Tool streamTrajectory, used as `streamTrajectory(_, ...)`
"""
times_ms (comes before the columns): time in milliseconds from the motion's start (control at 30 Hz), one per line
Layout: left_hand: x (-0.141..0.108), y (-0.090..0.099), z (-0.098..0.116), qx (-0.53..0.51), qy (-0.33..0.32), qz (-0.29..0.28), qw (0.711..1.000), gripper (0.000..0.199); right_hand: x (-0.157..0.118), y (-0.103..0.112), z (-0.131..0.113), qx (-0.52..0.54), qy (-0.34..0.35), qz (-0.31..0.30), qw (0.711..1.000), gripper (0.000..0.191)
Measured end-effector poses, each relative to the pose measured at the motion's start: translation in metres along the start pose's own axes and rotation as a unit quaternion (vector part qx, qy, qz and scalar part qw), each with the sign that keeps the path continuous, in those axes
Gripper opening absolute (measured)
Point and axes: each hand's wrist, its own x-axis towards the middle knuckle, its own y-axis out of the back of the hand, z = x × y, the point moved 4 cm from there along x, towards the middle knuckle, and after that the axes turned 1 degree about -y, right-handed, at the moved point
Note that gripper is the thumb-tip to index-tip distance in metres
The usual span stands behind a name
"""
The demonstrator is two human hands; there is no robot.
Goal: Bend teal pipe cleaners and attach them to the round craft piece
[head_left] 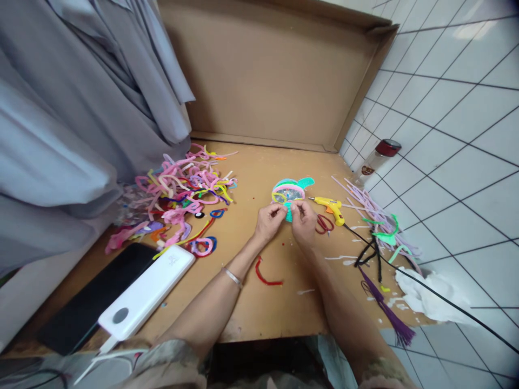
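Note:
My left hand (269, 222) and my right hand (304, 221) meet over the middle of the table. Both are closed, fingertips pinched at the lower edge of a small pipe-cleaner craft (288, 193). It has a pink rim, a yellow loop, a clear shiny middle and teal fuzzy parts at its top right and bottom. The fingertips hide part of the lower teal piece. Just right of my right hand lie red-handled scissors (325, 223) and a yellow glue gun (331, 208). A curved red pipe cleaner (265, 275) rests between my forearms.
A tangled heap of coloured pipe cleaners (182, 186) covers the left. Nearer stand a white power bank (148, 292) and a black slab (97, 294). On the right are lilac stems (367, 208), a purple tassel (387, 313), white tissue (433, 292), a bottle (375, 159) and the black cord (438, 297).

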Motion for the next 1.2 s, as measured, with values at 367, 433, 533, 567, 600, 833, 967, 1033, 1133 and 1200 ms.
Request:
streamTrajectory(367, 0.000, 0.003, 0.000, -0.009, -0.039, 0.055, 0.998, 0.039, -0.002, -0.001, -0.009, -0.011, 0.012, 0.019, 1.000, 0.023)
streamTrajectory(433, 0.002, 0.006, 0.000, -0.029, -0.037, 0.073, 0.996, 0.044, -0.002, 0.001, -0.011, -0.011, 0.016, 0.024, 1.000, 0.025)
streamTrajectory(533, 0.005, 0.008, -0.004, -0.064, -0.018, 0.080, 0.995, 0.049, -0.003, 0.003, -0.010, -0.020, 0.012, 0.027, 0.999, 0.026)
streamTrajectory(567, 0.006, 0.008, -0.005, -0.076, -0.011, 0.080, 0.994, 0.050, -0.004, 0.003, -0.009, -0.023, 0.010, 0.026, 0.999, 0.027)
streamTrajectory(600, 0.007, 0.008, -0.007, -0.088, -0.005, 0.079, 0.993, 0.050, -0.004, 0.003, -0.008, -0.028, 0.010, 0.026, 0.999, 0.027)
streamTrajectory(833, 0.008, 0.008, -0.010, -0.134, 0.012, 0.079, 0.988, 0.048, -0.006, -0.004, -0.015, -0.098, 0.122, -0.003, 0.988, 0.036)
streamTrajectory(967, 0.007, 0.008, -0.007, -0.122, 0.001, 0.081, 0.989, 0.049, -0.006, -0.004, -0.019, -0.110, 0.150, -0.007, 0.983, 0.023)
streamTrajectory(1033, 0.007, 0.009, -0.006, -0.124, -0.004, 0.083, 0.989, 0.052, -0.004, -0.001, -0.014, -0.073, 0.093, 0.008, 0.993, 0.024)
streamTrajectory(1133, 0.008, 0.012, -0.005, -0.135, -0.014, 0.103, 0.985, 0.051, -0.001, 0.001, -0.002, 0.020, -0.041, 0.007, 0.999, 0.030)
streamTrajectory(1200, 0.009, 0.013, -0.004, -0.140, -0.020, 0.111, 0.984, 0.049, 0.001, 0.000, 0.004, 0.080, -0.108, 0.003, 0.991, 0.032)
